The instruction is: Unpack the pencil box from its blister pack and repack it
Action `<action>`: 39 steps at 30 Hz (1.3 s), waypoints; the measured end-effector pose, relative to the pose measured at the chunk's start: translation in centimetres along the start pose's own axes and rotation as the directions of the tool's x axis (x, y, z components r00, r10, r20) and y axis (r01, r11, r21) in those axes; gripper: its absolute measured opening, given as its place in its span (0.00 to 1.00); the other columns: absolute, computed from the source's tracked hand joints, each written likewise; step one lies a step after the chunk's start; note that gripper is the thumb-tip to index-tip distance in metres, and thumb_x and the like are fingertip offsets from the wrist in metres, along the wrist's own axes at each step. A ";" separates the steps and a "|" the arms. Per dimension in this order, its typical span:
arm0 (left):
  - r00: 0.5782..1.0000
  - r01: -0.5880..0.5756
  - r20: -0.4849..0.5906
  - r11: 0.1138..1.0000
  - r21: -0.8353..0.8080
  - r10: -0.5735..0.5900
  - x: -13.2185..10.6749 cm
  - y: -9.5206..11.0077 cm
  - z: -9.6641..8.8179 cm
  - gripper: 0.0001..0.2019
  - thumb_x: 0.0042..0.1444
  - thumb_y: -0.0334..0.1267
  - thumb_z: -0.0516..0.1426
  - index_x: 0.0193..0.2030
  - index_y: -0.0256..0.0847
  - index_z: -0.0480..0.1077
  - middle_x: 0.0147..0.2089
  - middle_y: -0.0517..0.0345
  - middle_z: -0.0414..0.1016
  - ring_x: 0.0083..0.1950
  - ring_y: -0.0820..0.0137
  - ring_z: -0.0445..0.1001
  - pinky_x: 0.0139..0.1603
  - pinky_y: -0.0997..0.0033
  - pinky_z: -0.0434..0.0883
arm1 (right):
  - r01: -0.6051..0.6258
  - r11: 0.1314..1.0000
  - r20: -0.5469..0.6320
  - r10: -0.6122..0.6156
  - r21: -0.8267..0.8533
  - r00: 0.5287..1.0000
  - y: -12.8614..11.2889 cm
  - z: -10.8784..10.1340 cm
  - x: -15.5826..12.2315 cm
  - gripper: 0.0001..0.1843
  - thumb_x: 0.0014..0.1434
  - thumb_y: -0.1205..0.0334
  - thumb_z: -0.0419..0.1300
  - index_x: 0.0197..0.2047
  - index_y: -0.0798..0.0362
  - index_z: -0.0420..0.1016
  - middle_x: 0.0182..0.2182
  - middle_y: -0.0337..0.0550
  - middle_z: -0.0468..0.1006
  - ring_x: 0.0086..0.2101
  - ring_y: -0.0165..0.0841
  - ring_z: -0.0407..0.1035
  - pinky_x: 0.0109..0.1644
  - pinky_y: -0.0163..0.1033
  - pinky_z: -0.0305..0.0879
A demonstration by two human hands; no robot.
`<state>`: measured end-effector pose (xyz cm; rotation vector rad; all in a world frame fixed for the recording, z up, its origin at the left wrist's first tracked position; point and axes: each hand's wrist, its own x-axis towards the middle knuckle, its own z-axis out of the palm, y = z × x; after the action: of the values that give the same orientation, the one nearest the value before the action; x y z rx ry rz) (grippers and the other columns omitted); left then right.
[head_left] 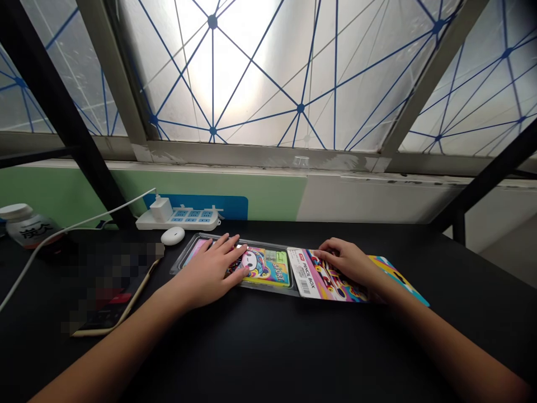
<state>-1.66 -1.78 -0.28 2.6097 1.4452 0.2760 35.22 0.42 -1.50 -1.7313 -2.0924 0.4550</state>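
My left hand (213, 267) lies flat with fingers spread over a clear plastic tray (187, 256). A colourful cartoon pencil box (268, 266) sits in that tray, its left part mostly hidden under the hand. Adjoining the tray's right end is a printed cardboard card (305, 275) marked "PENCIL BOX", with a barcode. My right hand (346, 261) is bent over the card's far edge, fingers closed on it. The right wrist crosses the card, whose yellow and blue end shows beyond the forearm.
Behind the tray are a white power strip (191, 219) with a plugged-in charger (161, 209) and a white rounded case (173, 235). At left stand a jar (31, 226), a white cable (90, 218) and a partly blurred dark item with a tan edge (140, 294). Black frame bars flank the desk (268, 352).
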 end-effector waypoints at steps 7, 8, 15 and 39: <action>1.000 -0.020 0.012 0.999 0.049 0.019 -0.3 0.2 -0.5 0.34 0.65 0.65 0.43 0.70 0.49 0.62 0.75 0.49 0.52 0.75 0.46 0.50 0.67 0.39 0.55 | -0.008 1.000 -0.037 0.007 -0.003 0.999 0.2 -0.6 -0.1 0.23 0.60 0.37 0.57 0.36 0.48 0.79 0.35 0.43 0.80 0.33 0.38 0.72 0.36 0.41 0.66; 1.000 -0.023 0.014 0.999 0.048 0.023 -0.4 0.1 -0.5 0.35 0.65 0.65 0.43 0.70 0.48 0.62 0.75 0.49 0.52 0.75 0.46 0.50 0.67 0.39 0.55 | -0.006 1.000 -0.044 0.005 -0.005 0.999 0.2 -0.8 -0.1 0.23 0.60 0.38 0.57 0.36 0.48 0.79 0.35 0.43 0.80 0.34 0.38 0.72 0.36 0.41 0.66; 0.999 -0.033 0.004 0.999 -0.017 0.033 -0.4 -0.3 -0.4 0.34 0.64 0.66 0.45 0.69 0.51 0.62 0.75 0.50 0.53 0.75 0.47 0.50 0.68 0.40 0.52 | -0.009 0.999 -0.100 0.006 -0.032 0.995 -0.2 -2.1 -0.4 0.22 0.58 0.38 0.59 0.35 0.48 0.79 0.37 0.45 0.79 0.35 0.39 0.71 0.38 0.43 0.66; 0.945 -0.002 -0.252 0.769 -0.639 -0.207 -0.4 2.9 -1.1 0.22 0.66 0.56 0.51 0.59 0.50 0.71 0.69 0.56 0.66 0.68 0.54 0.64 0.67 0.55 0.62 | 0.007 1.000 -0.018 -0.007 0.028 1.000 -3.2 0.8 -1.5 0.19 0.64 0.42 0.55 0.36 0.49 0.74 0.35 0.44 0.78 0.34 0.38 0.71 0.37 0.42 0.66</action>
<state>0.27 -3.63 1.40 1.9771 1.2675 1.0083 32.31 -1.64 -0.77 -1.7054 -2.0693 0.4635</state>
